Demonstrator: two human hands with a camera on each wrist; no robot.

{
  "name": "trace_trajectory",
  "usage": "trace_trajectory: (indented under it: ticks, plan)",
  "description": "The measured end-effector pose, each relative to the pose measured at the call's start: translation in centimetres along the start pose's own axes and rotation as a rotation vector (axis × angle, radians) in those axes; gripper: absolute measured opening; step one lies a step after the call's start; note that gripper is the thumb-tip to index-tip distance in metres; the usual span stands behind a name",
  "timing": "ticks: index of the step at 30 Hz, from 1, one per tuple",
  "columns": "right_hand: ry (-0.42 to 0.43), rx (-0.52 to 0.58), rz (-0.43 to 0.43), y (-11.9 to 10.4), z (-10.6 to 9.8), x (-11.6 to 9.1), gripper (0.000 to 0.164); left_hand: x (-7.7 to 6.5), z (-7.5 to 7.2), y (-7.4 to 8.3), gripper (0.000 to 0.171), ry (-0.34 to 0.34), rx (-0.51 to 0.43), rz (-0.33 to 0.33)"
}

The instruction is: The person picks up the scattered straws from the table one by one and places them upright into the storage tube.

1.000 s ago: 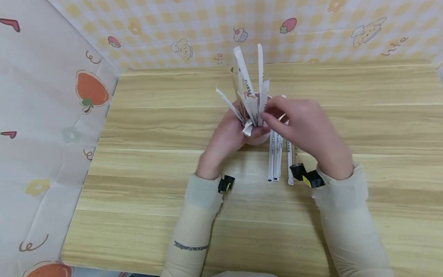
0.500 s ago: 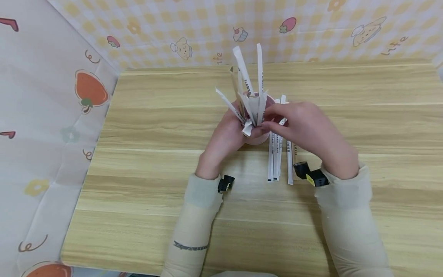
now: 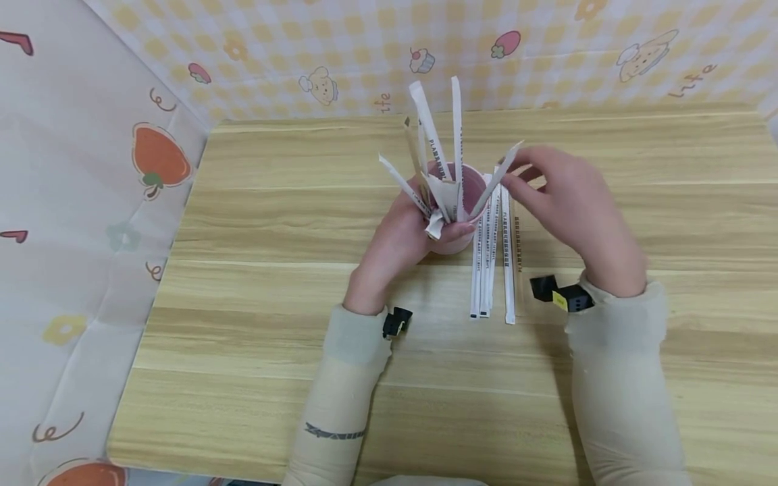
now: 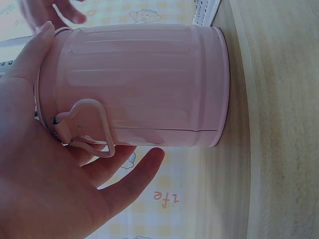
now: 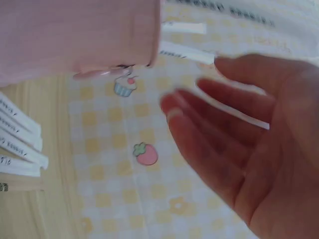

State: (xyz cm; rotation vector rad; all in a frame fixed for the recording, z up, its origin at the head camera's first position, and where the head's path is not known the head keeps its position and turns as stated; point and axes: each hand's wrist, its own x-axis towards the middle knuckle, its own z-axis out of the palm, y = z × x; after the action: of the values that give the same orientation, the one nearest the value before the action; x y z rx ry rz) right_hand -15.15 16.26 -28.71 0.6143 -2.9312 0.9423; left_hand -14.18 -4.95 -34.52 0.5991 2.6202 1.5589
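**Left hand steadies the cup, right hand pinches one straw**

The pink cup (image 4: 134, 82) is upright or nearly so near the middle of the table (image 3: 231, 337); I can't tell whether its base touches the wood. My left hand (image 3: 398, 226) curls around its upper side, thumb over the front rim, I judge so it won't tip; the handle (image 4: 105, 127) shows beside the palm. My right hand (image 3: 562, 192) pinches a leaning straw (image 3: 494, 183) between thumb and forefinger, high on its paper wrapper, probably because that part stands clear of the rim. It slants out rightward, apart from the bunched straws (image 3: 458, 128), which fan out, seemingly propped by the cup's wall. Just right of the cup, loose straws (image 3: 484, 270) lie roughly side by side, presumably for easy reach. Behind the table is checked cloth (image 3: 261, 61).
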Motion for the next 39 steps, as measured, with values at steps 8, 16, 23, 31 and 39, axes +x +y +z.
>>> trace_trajectory:
  ticks: [8,16,23,31,39]
  plan:
    - [0.01,-0.001,0.228,1.9,0.5,0.6,0.045,0.0,0.0,0.1,0.066,0.005,-0.009,-0.002]
    - [-0.211,-0.02,0.39,4.1,1.3,0.7,0.059,0.0,-0.1,0.3,0.071,0.01,0.041,-0.026]
    - [-0.387,0.017,0.463,5.8,2.4,1.0,0.056,0.0,0.0,0.1,0.071,0.007,0.058,-0.008]
    - [-0.436,0.035,0.501,6.6,3.4,0.8,0.044,-0.1,-0.1,0.0,0.076,0.009,0.12,-0.045]
    - [-0.428,0.082,0.501,7.2,4.4,0.9,0.028,-0.3,-0.2,0.0,0.074,0.013,0.147,-0.043]
